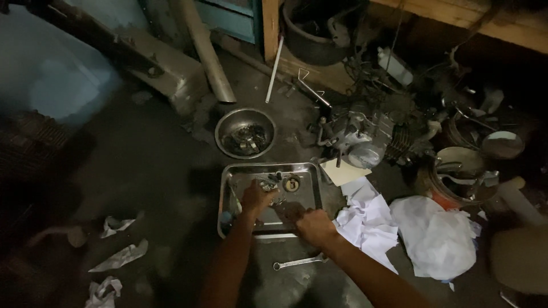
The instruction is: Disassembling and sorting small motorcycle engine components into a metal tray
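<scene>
Both hands in steel tray [311, 188]: left hand [255, 197] pinching small parts, right hand [313, 227] fisted, grip unclear; best worked over tray, spanner [298, 262] close.

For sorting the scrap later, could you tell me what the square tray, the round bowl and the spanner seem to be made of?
Tray: probably steel, dull grey sheen, grimy. Round bowl: likely stainless steel, its rim glints. Spanner: bright, probably plated steel, pale against the floor.
</scene>
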